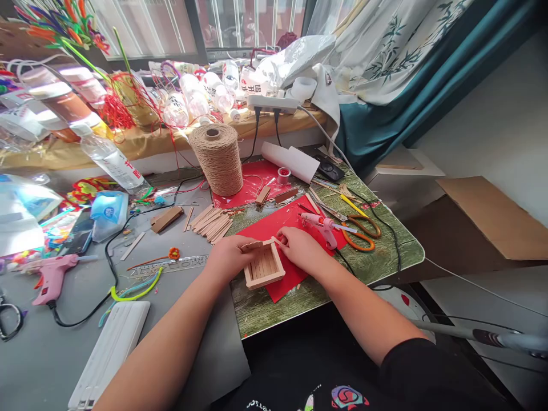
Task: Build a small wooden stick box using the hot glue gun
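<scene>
A small open box of wooden craft sticks (264,267) is tilted over a red sheet (282,291), its slatted floor and stacked walls showing. My left hand (226,260) is closed on the box's left side, thumb along the far left corner. At the far right corner, my right hand (297,245) pinches the end of a craft stick (275,241) lying along the rim; the fingers partly hide it. Just beyond my right hand lies a pink glue gun (323,227). A fanned pile of craft sticks (212,224) lies beyond my left hand.
Orange-handled scissors (362,233) lie at the right. A twine spool (217,160) stands behind. Another pink glue gun (55,278), its black cable looping, and a white case (110,354) lie left. Bottles (113,162) and a power strip (273,103) crowd the back.
</scene>
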Demonstrator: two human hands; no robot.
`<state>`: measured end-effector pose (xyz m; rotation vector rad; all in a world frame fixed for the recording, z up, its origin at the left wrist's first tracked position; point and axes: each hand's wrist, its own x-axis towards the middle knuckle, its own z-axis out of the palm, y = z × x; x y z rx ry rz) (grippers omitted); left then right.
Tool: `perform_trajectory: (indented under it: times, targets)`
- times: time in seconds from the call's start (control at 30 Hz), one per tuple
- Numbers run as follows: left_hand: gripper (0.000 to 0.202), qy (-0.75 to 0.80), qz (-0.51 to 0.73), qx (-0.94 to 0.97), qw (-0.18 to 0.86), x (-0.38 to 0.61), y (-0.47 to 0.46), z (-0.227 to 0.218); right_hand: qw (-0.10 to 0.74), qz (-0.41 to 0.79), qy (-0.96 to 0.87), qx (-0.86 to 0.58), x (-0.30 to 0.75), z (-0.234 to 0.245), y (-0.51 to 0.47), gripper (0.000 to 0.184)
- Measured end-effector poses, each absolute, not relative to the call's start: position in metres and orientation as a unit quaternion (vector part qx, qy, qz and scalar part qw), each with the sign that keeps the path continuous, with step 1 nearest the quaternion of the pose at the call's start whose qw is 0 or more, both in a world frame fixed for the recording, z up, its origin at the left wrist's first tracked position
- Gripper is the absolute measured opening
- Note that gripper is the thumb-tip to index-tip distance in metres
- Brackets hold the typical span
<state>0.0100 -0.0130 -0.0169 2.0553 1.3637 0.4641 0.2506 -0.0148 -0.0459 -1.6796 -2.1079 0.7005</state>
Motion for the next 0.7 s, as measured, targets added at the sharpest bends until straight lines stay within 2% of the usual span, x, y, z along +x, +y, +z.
perform_trajectory:
  times: [0.13,0.2,0.3,0.4,0.53,0.7]
  targets:
    - [0.025,0.528,0.17,0.773,0.307,0.008,-0.013,-0.017,0.167,0.249,-0.728,-0.616,0.253,-0.037,-0.011,0.018]
    - [0.025,0.533,0.163,0.771,0.307,0.006,-0.013,-0.018,0.232,0.279,-0.715,-0.597,0.255,-0.031,-0.012,0.023]
    - [0.027,0.529,0.154,0.776,0.307,0.004,-0.013,-0.018,0.383,0.352,-0.693,-0.499,0.255,-0.022,-0.018,0.046]
    - [0.026,0.521,0.159,0.779,0.31,0.003,-0.013,-0.018,0.458,0.391,-0.686,-0.408,0.247,-0.015,-0.024,0.041]
    - [0.025,0.517,0.158,0.782,0.31,0.004,-0.013,-0.015,0.466,0.372,-0.721,-0.352,0.237,-0.011,-0.024,0.031]
    - [0.026,0.514,0.16,0.789,0.294,0.004,-0.013,-0.015,0.388,0.289,-0.817,-0.314,0.235,-0.019,-0.018,0.035]
